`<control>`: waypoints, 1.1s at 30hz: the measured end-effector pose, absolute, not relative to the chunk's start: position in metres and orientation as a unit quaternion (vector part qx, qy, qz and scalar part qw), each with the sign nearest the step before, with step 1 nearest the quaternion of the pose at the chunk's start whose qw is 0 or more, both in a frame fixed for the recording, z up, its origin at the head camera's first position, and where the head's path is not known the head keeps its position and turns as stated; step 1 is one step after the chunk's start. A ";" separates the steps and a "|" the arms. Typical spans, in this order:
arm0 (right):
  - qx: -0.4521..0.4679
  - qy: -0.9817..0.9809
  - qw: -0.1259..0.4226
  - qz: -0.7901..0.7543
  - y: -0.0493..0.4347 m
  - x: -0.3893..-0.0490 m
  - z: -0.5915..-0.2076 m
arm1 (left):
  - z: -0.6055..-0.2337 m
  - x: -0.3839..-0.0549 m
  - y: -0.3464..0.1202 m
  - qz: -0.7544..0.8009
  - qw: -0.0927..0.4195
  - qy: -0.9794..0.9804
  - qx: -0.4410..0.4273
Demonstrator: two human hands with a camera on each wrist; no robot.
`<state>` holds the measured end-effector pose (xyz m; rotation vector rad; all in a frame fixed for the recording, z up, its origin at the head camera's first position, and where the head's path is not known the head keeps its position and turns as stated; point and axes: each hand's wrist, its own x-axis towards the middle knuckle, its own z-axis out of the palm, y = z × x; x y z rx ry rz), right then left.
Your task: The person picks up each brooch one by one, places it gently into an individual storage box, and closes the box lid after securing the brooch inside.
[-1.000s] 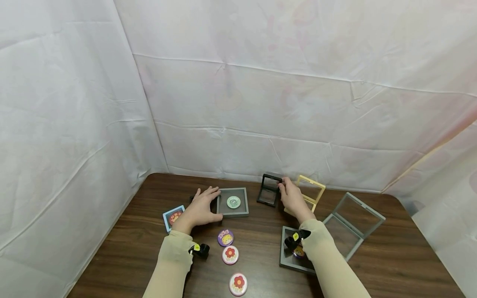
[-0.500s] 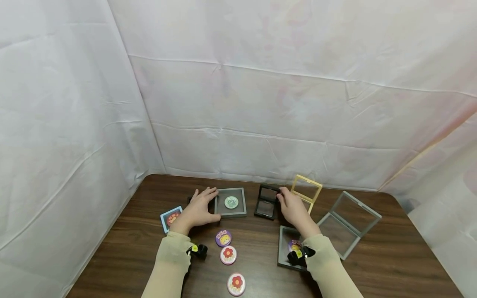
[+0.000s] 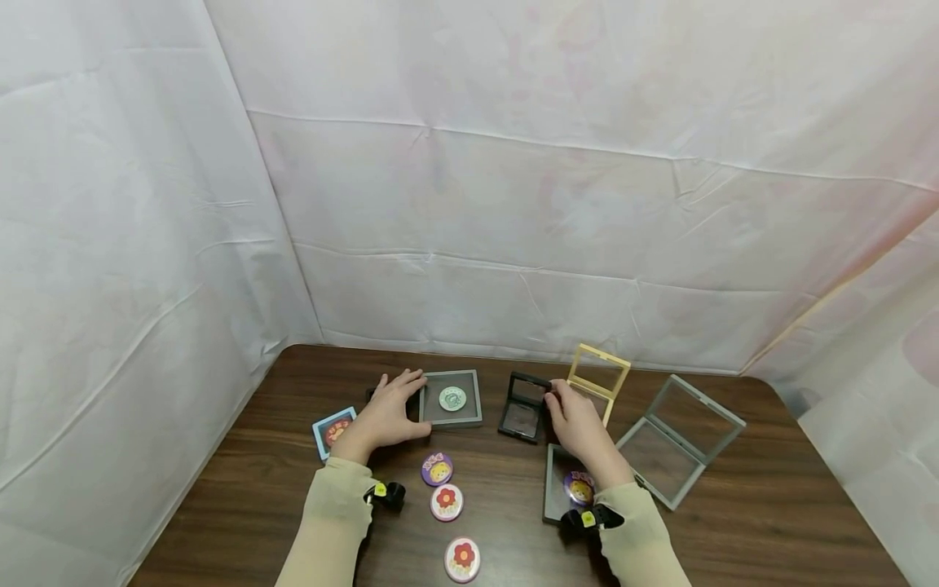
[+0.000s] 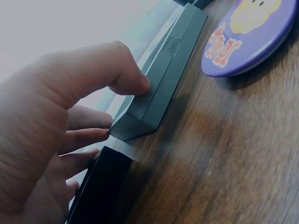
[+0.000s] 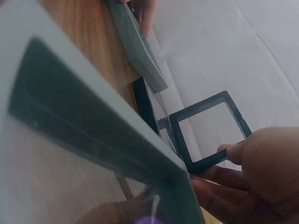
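My left hand (image 3: 387, 414) grips the left end of a grey display case (image 3: 478, 399), which shows a round pale green badge (image 3: 452, 399). In the left wrist view the thumb presses the case's front side and fingertips meet its corner. Behind those fingers is a black case (image 4: 103, 186), mostly hidden in the head view. My right hand (image 3: 578, 422) pinches the raised half of a small black hinged display frame (image 3: 521, 420) at its right side, thumb on the rim in the right wrist view. That frame stands open on the table, its lower half flat.
A yellow open frame (image 3: 601, 356) stands behind my right hand. Under that wrist lies a grey case (image 3: 553, 493) with a purple badge (image 3: 579, 487). Farther right is an open grey frame (image 3: 706, 466). Purple (image 3: 437, 470) and flower badges (image 3: 447, 502) lie centrally; a blue case (image 3: 323, 444) sits left.
My right hand has drawn the black frame toward me, away from the back edge of the table. The left hand keeps its grip on the grey case.
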<state>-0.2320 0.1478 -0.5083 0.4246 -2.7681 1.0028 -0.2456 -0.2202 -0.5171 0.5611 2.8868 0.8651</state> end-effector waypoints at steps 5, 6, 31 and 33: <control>0.142 -0.922 0.100 0.347 0.149 -0.231 -0.510 | -0.517 -0.246 -0.218 0.282 0.038 0.941 0.185; 0.146 -0.919 0.107 0.351 0.149 -0.230 -0.510 | -0.518 -0.245 -0.218 0.280 0.037 0.941 0.185; 0.106 -0.911 0.084 0.390 0.148 -0.233 -0.525 | -0.489 -0.219 -0.207 0.197 -0.058 0.939 0.276; 0.107 -0.910 0.085 0.391 0.147 -0.233 -0.525 | -0.485 -0.213 -0.207 0.186 -0.070 0.940 0.278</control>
